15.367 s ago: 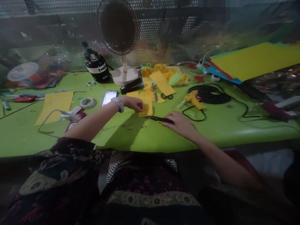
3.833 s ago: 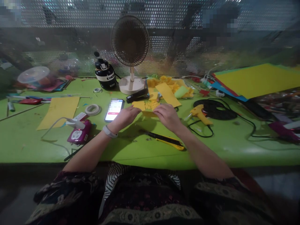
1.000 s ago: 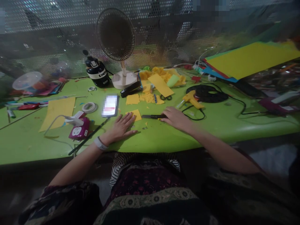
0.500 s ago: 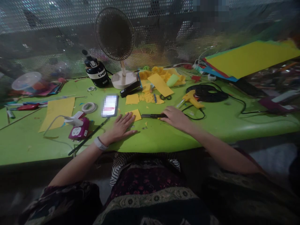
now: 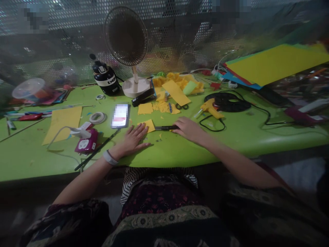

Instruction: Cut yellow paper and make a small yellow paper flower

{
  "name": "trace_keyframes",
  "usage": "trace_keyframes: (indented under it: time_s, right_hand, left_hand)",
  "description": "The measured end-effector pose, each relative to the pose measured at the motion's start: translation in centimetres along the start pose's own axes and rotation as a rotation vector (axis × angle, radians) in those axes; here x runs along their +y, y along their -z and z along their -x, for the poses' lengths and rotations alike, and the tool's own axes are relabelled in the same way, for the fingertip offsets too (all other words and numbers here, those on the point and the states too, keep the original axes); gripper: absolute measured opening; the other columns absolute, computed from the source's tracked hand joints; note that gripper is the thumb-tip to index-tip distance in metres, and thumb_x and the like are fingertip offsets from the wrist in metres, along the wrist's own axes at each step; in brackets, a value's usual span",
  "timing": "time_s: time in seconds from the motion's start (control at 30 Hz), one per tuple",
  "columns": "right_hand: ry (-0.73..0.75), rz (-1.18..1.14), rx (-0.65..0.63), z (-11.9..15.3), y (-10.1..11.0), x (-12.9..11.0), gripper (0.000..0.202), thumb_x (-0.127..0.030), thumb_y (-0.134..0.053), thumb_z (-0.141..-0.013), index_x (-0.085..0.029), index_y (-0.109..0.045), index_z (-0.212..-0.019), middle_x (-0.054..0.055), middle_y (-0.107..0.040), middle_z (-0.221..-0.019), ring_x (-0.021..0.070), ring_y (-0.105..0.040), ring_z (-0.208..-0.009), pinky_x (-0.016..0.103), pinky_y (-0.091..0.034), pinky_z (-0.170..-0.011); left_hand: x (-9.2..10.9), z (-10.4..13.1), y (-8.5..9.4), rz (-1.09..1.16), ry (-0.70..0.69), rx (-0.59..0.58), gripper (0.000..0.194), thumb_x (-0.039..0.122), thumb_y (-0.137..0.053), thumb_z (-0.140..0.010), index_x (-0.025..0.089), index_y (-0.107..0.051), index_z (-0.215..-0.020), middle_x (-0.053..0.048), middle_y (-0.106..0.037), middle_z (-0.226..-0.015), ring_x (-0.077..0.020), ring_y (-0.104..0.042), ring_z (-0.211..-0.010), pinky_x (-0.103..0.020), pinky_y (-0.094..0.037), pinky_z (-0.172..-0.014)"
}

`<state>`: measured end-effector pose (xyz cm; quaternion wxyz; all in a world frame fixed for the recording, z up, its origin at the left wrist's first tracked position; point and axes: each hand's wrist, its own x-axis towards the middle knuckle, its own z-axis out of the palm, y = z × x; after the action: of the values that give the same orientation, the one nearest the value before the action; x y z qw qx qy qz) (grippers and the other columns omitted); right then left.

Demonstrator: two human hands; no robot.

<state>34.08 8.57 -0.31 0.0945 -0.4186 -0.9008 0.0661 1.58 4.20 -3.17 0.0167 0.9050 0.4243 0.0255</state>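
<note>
My left hand lies flat with its fingers spread, pressing a small yellow piece of paper onto the green table. In my right hand is a dark utility knife, its thin tip pointing left at the right edge of that paper. My right fingers are closed round the back end of the knife, hiding part of it. Just behind lie fringed yellow paper strips and a yellow piece resting over dark-handled scissors.
A phone, a tape roll and a purple plug adapter lie at left. Behind stand a black bottle and a fan. At right are a yellow glue gun, its cord, and stacked coloured sheets.
The utility knife's tip has turned slightly and now meets the paper's right edge; my right hand has shifted a little left. My left hand has stayed in place.
</note>
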Motion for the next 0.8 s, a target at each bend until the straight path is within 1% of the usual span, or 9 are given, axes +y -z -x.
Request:
trace_keyframes:
  time_s: [0.17,0.3,0.37,0.47,0.53,0.6,0.67,0.73,0.8]
  right_hand:
    - [0.022,-0.058,-0.034,-0.9,-0.5,0.0,0.022,-0.027,-0.059,-0.099,-0.013,-0.069,-0.112,0.015,-0.067,-0.111,0.0283,-0.061,-0.105,0.044,-0.051,-0.093]
    - [-0.002,-0.056,-0.056,-1.1,-0.1,0.6,0.032,-0.039,-0.064,-0.096,-0.013,-0.067,-0.116,0.016,-0.067,-0.114,0.0299,-0.059,-0.107,0.043,-0.049,-0.092]
    - [-0.04,-0.032,-0.074,-1.0,0.2,1.0,0.035,-0.044,-0.068,-0.093,-0.014,-0.068,-0.111,0.016,-0.066,-0.113,0.0306,-0.059,-0.105,0.042,-0.048,-0.088]
    - [-0.058,-0.042,-0.122,-0.9,0.8,1.4,0.028,-0.041,-0.068,-0.093,-0.015,-0.068,-0.104,0.014,-0.066,-0.107,0.0294,-0.059,-0.101,0.039,-0.047,-0.083]
    - [-0.051,-0.063,-0.143,-1.0,1.2,1.4,0.025,-0.038,-0.069,-0.091,-0.015,-0.068,-0.102,0.014,-0.066,-0.106,0.0293,-0.06,-0.1,0.039,-0.046,-0.083]
    - [-0.046,-0.073,-0.143,-1.2,1.3,1.4,0.024,-0.034,-0.071,-0.09,-0.015,-0.068,-0.103,0.015,-0.066,-0.108,0.03,-0.06,-0.101,0.04,-0.046,-0.083]
    - [-0.048,-0.078,-0.127,-1.4,1.2,1.4,0.022,-0.032,-0.071,-0.089,-0.015,-0.067,-0.103,0.016,-0.067,-0.108,0.0305,-0.061,-0.1,0.041,-0.047,-0.082]
    - [-0.05,-0.091,-0.111,-1.5,0.9,1.5,0.019,-0.031,-0.07,-0.089,-0.017,-0.066,-0.103,0.015,-0.067,-0.108,0.0305,-0.061,-0.099,0.042,-0.048,-0.082]
    - [-0.054,-0.11,-0.1,-1.5,0.7,1.8,0.018,-0.032,-0.068,-0.091,-0.018,-0.066,-0.103,0.014,-0.067,-0.107,0.0305,-0.061,-0.098,0.044,-0.049,-0.083]
  left_hand:
    - [-0.1,-0.1,-0.2,0.005,-0.003,0.012,0.081,0.068,-0.027,-0.103,0.021,-0.01,-0.167,-0.013,-0.019,-0.172,-0.0298,-0.015,-0.16,-0.053,-0.012,-0.129]
    - [0.0,0.0,-0.2,0.013,0.002,0.011,0.08,0.067,-0.028,-0.103,0.021,-0.012,-0.167,-0.013,-0.018,-0.172,-0.0295,-0.014,-0.16,-0.053,-0.012,-0.129]
    - [0.2,0.0,-0.1,0.016,0.002,0.007,0.081,0.067,-0.029,-0.103,0.02,-0.013,-0.166,-0.013,-0.019,-0.172,-0.0297,-0.014,-0.16,-0.053,-0.012,-0.129]
    - [-0.1,-0.2,0.2,0.027,-0.007,-0.007,0.08,0.067,-0.03,-0.103,0.018,-0.017,-0.166,-0.014,-0.021,-0.171,-0.0301,-0.016,-0.159,-0.054,-0.015,-0.129]
    - [-0.8,-0.7,0.5,0.052,-0.018,-0.017,0.072,0.062,-0.031,-0.105,0.019,-0.029,-0.163,-0.013,-0.028,-0.169,-0.0292,-0.025,-0.157,-0.051,-0.023,-0.128]
    - [-2.1,-1.5,1.0,0.088,-0.029,-0.015,0.057,0.053,-0.033,-0.108,0.022,-0.046,-0.154,-0.012,-0.041,-0.164,-0.0265,-0.041,-0.15,-0.046,-0.034,-0.123]
    - [-3.3,-2.4,1.5,0.105,-0.048,0.018,0.048,0.044,-0.034,-0.109,0.021,-0.057,-0.145,-0.013,-0.05,-0.157,-0.0262,-0.052,-0.142,-0.046,-0.041,-0.118]
    - [-4.1,-3.1,1.8,0.127,-0.094,0.009,0.049,0.043,-0.037,-0.108,0.022,-0.052,-0.149,-0.012,-0.046,-0.161,-0.0268,-0.046,-0.147,-0.047,-0.038,-0.12]
    - [-4.2,-3.4,1.9,0.132,-0.128,-0.029,0.052,0.042,-0.033,-0.109,0.022,-0.044,-0.156,-0.011,-0.035,-0.167,-0.0274,-0.032,-0.155,-0.049,-0.028,-0.126]
